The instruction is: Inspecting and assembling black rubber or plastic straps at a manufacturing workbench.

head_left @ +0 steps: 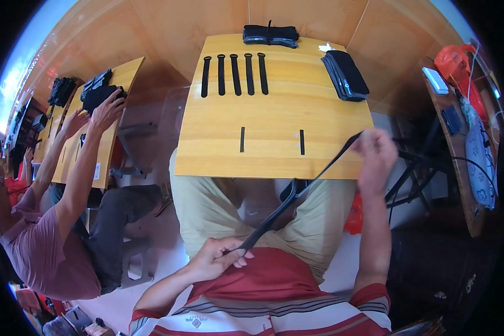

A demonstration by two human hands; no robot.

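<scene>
A long black strap (pixel 267 222) stretches across my lap, with a bend and what looks like a loop near the table's front edge. Low in front of my shirt, my left hand (pixel 221 259) is closed round one end of it. My right hand (pixel 377 157), slightly blurred, pinches the other end beside the table's front right corner. Several black straps with ring ends (pixel 234 74) lie in a row on the wooden table (pixel 207 137). Two short dark strips (pixel 242 139) are on the near part of the tabletop.
At the table's far edge lies a tied black bundle (pixel 270 36); a stack of folded dark straps (pixel 345 75) is at the back right. To the left, a co-worker (pixel 50 246) handles dark items at another table (pixel 113 120). A narrow side table (pixel 448 106) with bags stands right.
</scene>
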